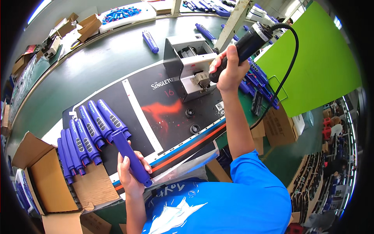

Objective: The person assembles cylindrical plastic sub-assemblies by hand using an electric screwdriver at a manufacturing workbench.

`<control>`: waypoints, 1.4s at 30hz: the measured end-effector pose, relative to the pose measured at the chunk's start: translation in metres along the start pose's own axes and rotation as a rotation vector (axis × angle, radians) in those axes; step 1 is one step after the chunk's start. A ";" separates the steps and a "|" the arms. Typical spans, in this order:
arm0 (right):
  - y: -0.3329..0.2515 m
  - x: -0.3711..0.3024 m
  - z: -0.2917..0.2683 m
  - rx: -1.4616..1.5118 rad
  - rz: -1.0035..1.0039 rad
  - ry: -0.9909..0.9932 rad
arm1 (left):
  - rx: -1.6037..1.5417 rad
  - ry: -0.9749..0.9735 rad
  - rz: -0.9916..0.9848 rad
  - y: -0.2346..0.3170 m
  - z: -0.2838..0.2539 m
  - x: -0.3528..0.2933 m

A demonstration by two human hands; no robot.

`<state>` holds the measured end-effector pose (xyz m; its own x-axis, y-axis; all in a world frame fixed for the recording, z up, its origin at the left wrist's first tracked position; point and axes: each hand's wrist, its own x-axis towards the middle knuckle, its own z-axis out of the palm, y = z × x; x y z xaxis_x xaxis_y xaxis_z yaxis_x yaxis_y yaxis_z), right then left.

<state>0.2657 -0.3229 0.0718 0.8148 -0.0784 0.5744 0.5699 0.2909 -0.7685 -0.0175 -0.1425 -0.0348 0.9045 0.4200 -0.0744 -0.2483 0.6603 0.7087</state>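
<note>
Your left hand has its fingers clamped round a blue handle, long axis running from 11 to 5 o'clock, low on the desk. The grey fixture sits up at 1 o'clock from it, right where your right hand grips the corded black driver. More blue handles fan out at 9 o'clock beside an open cardboard box; green board at 3.

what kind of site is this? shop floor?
Most likely a factory assembly bench. The right hand grips a corded power screwdriver at a small metal fixture; the left hand holds one blue plastic handle, with a row of identical ones beside an open cardboard box.
</note>
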 end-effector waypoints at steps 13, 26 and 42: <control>-0.084 -0.090 -0.010 0.763 0.183 -0.254 | -0.108 0.035 0.052 0.009 0.039 0.023; -0.107 -0.142 0.039 0.845 0.062 -0.345 | -0.174 -0.010 0.052 0.011 0.073 0.031; -0.099 -0.149 0.040 0.728 0.014 -0.365 | 0.037 0.151 0.099 0.010 0.092 0.030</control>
<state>0.0834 -0.3021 0.0737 0.6634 0.2095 0.7184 0.2451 0.8462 -0.4731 0.0390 -0.1807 0.0341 0.8134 0.5721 -0.1053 -0.3182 0.5891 0.7428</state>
